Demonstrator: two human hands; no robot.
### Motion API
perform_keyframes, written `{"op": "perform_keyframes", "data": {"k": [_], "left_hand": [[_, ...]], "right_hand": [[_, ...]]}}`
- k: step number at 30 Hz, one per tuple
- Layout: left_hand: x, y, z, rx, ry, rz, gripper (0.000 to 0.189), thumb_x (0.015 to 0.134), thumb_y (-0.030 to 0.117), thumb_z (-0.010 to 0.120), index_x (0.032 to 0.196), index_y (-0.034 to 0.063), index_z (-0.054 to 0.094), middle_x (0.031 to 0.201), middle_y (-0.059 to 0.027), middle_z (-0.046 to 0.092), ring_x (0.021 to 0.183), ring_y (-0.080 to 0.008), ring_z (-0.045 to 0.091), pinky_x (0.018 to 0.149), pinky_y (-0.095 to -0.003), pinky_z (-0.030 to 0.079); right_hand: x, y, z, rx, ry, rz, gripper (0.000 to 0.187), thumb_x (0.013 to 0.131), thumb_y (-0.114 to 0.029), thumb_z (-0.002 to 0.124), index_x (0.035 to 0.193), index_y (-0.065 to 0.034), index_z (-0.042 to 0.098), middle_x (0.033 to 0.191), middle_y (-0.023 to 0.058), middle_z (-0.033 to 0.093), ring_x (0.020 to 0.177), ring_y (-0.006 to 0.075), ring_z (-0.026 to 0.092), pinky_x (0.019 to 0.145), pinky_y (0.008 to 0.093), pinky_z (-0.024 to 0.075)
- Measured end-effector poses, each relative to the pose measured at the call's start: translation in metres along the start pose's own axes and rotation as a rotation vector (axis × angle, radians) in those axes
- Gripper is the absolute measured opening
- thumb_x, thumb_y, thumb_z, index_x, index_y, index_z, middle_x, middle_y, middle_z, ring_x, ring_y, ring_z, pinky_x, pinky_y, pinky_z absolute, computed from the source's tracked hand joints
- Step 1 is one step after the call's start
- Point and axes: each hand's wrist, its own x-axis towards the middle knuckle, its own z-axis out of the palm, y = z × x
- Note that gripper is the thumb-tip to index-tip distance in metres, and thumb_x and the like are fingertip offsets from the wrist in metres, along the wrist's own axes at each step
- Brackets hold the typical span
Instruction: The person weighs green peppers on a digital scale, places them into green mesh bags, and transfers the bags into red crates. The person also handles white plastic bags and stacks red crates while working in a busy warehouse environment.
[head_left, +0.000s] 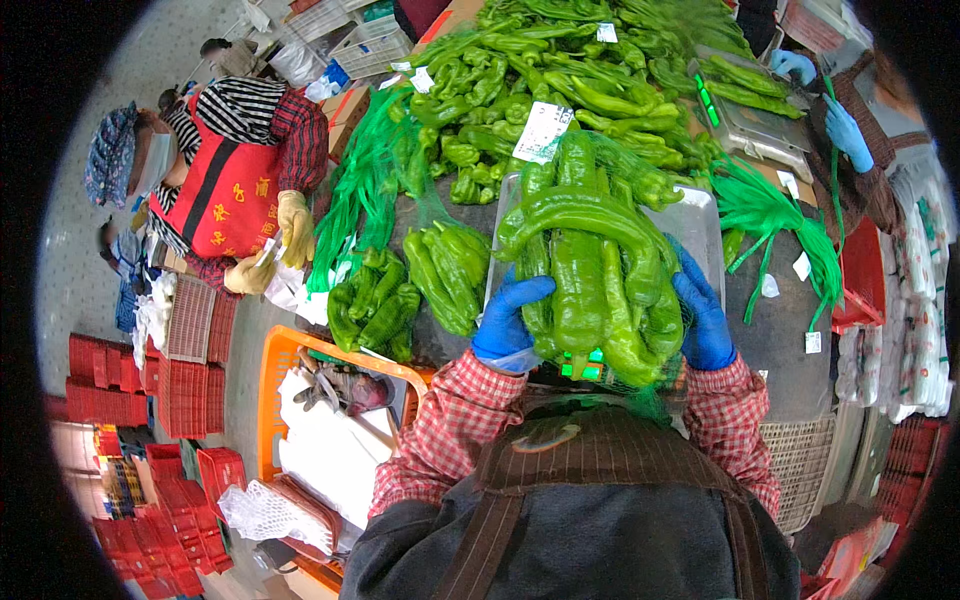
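Note:
A green mesh bag of long green peppers is between my hands, over the metal pan of a scale. My left hand, in a blue glove, grips the bag's left side; my right hand, gloved alike, presses its right side. A white printed label sits at the bag's far end. Green digits of the scale's display show partly behind the peppers. Left of the pan lie two more netted bunches of peppers.
Loose peppers are heaped at the far side. Empty green nets lie left and right. An orange basket holds papers at my left. A co-worker in a red apron stands left; another's blue-gloved hands are beside a second scale.

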Motion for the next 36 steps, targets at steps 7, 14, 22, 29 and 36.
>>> {"op": "perform_keyframes", "data": {"k": [7,14,22,29,36], "left_hand": [[0.029,-0.023,-0.024,0.137,0.068,0.043,0.044,0.072,0.0,0.049,0.114,0.0049,0.04,0.105,-0.0088,0.051,0.095,-0.0209,0.051,0.081,-0.0318,0.042],[0.047,-0.032,-0.065,0.879,0.333,0.209,0.063,0.069,-0.007,0.052,0.125,0.0044,0.027,0.107,-0.0092,0.046,0.091,-0.0165,0.047,0.079,-0.0254,0.04],[0.03,-0.05,-0.011,1.909,0.087,0.818,0.045,0.063,0.015,0.064,0.104,0.0035,0.049,0.089,-0.0137,0.048,0.08,-0.0277,0.048,0.072,-0.0331,0.04],[0.043,-0.062,-0.011,2.033,-0.089,0.679,0.006,0.071,0.009,0.053,0.075,0.0065,0.05,0.074,-0.011,0.049,0.075,-0.0301,0.047,0.065,-0.0377,0.04],[0.04,-0.063,-0.004,1.686,0.027,0.787,0.008,0.073,0.01,0.052,0.079,0.006,0.048,0.072,-0.0126,0.049,0.067,-0.0311,0.049,0.057,-0.0379,0.041]], "right_hand": [[0.017,-0.011,-0.044,-0.359,0.144,-0.178,0.047,0.074,-0.005,0.054,0.118,-0.0005,0.038,0.112,0.0103,0.047,0.1,0.0193,0.047,0.084,0.0273,0.0382],[0.028,0.003,-0.077,-1.175,0.303,-0.54,0.037,0.071,-0.006,0.059,0.107,-0.0078,0.051,0.097,0.0085,0.056,0.09,0.0161,0.052,0.078,0.0263,0.0403],[0.024,-0.006,-0.032,-1.779,0.032,-0.623,0.019,0.066,-0.009,0.063,0.085,-0.0102,0.059,0.081,0.0082,0.056,0.076,0.0235,0.053,0.067,0.0277,0.0421],[0.021,-0.015,-0.036,-1.137,0.194,-0.499,0.006,0.072,-0.003,0.058,0.076,-0.006,0.056,0.075,0.001,0.054,0.057,0.0105,0.049,0.052,0.0221,0.0395],[0.013,-0.005,-0.011,-0.877,-0.037,-0.223,0.025,0.072,-0.005,0.058,0.096,-0.0062,0.049,0.081,0.0024,0.053,0.063,0.0095,0.048,0.056,0.0239,0.041]]}}
